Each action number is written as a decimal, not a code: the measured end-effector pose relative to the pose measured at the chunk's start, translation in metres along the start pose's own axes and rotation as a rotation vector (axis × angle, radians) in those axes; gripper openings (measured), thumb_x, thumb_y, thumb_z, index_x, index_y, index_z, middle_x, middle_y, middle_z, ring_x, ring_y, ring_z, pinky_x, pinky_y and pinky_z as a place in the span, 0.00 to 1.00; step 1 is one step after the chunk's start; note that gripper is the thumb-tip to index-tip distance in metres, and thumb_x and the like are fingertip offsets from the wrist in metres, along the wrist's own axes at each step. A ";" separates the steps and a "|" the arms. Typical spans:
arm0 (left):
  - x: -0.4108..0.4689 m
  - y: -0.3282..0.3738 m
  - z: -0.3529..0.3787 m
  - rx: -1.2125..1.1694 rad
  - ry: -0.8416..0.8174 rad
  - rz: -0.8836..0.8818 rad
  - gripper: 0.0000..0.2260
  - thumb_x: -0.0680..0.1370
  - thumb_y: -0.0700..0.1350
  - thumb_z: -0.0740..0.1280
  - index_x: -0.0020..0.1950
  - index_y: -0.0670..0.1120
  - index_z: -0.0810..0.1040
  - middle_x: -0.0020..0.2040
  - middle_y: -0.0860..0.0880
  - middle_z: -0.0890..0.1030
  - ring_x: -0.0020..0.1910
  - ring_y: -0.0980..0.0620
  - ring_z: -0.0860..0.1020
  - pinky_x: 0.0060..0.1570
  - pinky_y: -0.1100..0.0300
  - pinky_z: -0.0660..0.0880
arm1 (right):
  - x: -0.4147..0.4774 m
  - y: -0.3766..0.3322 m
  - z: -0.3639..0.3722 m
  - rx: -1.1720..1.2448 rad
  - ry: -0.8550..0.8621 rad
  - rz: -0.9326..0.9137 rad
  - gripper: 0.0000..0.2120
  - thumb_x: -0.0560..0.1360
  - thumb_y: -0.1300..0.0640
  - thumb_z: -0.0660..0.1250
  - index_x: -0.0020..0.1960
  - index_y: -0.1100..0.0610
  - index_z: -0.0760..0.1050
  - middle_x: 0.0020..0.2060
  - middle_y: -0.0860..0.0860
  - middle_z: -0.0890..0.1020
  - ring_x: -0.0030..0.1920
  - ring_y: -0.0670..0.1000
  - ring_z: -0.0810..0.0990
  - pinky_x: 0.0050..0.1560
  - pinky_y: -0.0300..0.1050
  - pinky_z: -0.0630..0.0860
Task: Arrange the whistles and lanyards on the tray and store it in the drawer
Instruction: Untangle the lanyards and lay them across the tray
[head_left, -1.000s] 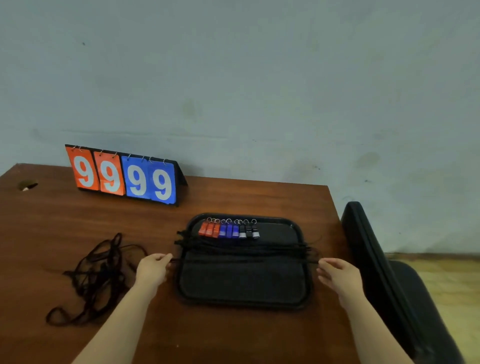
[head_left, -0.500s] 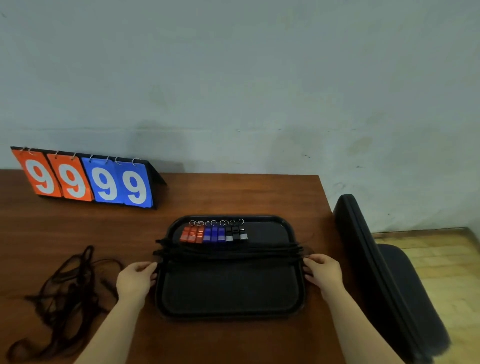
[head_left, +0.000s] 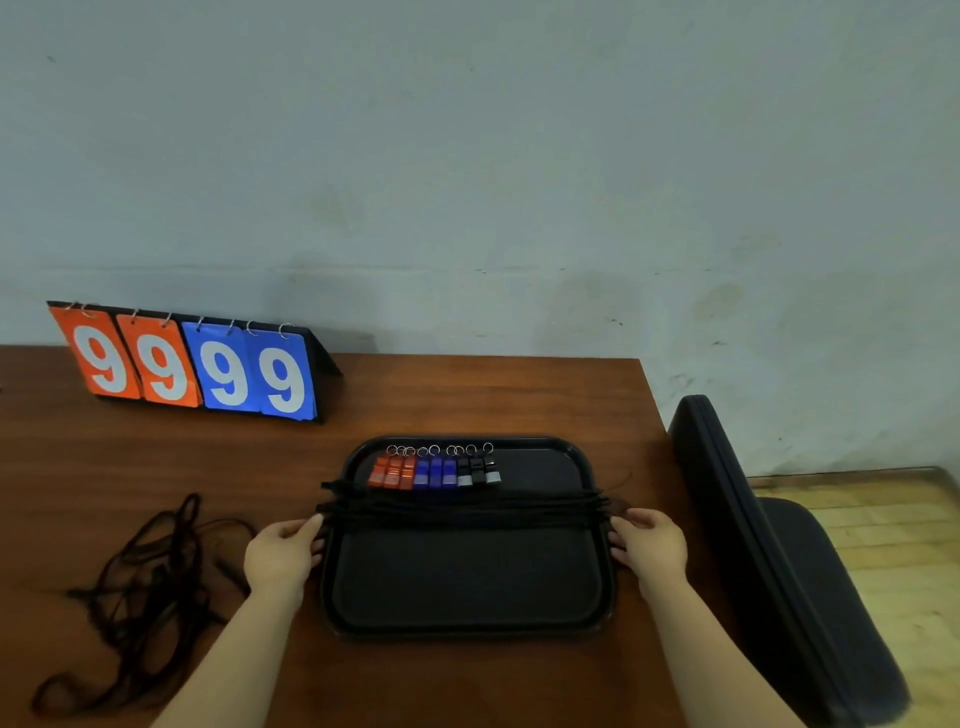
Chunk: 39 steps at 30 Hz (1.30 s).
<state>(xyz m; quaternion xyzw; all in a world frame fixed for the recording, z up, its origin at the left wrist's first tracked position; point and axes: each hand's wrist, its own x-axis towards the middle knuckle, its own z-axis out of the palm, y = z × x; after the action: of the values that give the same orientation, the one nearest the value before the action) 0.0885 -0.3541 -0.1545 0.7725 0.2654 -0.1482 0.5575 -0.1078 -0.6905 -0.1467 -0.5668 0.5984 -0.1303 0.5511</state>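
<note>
— What is being held on the brown wooden tabletop (head_left: 467, 395)?

— A black rectangular plastic tray (head_left: 467, 618) is being gripped at both short sides. Its left rim is being clasped by the curled fingers of the left hand (head_left: 280, 553), and its right rim by those of the right hand (head_left: 649, 545).

— Where are the task's things being kept?

— A row of small orange, blue and black whistles (head_left: 434, 472) is lying along the tray's far edge, with the key rings turned toward the wall. Black cord lanyards (head_left: 467, 506) are lying stretched crosswise over the tray's middle, and their ends are reaching past both rims beside the fingers. The tray is sitting near the tabletop's right edge.

— And what is being seen around it?

— A loose tangle of black cords (head_left: 150, 582) is lying well apart on the left. An orange-and-blue flip scoreboard (head_left: 192, 366) showing 9999 is standing at the back left. A black padded chair (head_left: 769, 545) is standing just beside the tabletop's right edge.
</note>
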 end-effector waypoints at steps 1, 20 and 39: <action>-0.002 0.001 -0.003 -0.012 0.007 -0.001 0.12 0.76 0.40 0.70 0.57 0.36 0.78 0.45 0.43 0.81 0.46 0.46 0.80 0.51 0.49 0.79 | -0.003 -0.001 -0.001 -0.001 0.021 -0.008 0.18 0.75 0.65 0.70 0.64 0.61 0.74 0.49 0.55 0.82 0.44 0.51 0.82 0.45 0.48 0.82; -0.057 -0.022 -0.055 0.027 0.013 0.115 0.08 0.81 0.42 0.62 0.52 0.39 0.78 0.40 0.42 0.80 0.36 0.45 0.77 0.42 0.52 0.74 | -0.073 -0.014 0.020 -0.202 -0.195 -0.273 0.03 0.79 0.59 0.66 0.49 0.57 0.78 0.43 0.53 0.82 0.41 0.50 0.81 0.40 0.45 0.78; -0.040 -0.075 -0.207 0.002 0.203 -0.049 0.07 0.82 0.44 0.62 0.54 0.44 0.78 0.43 0.44 0.81 0.39 0.46 0.78 0.42 0.50 0.77 | -0.182 -0.013 0.180 -0.469 -0.608 -0.523 0.04 0.79 0.59 0.65 0.47 0.54 0.78 0.43 0.52 0.82 0.38 0.48 0.81 0.41 0.43 0.76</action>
<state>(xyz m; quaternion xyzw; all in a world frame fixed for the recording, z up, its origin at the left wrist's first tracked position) -0.0007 -0.1516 -0.1229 0.7774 0.3392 -0.0832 0.5232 -0.0011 -0.4606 -0.1075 -0.8205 0.2602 0.0460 0.5069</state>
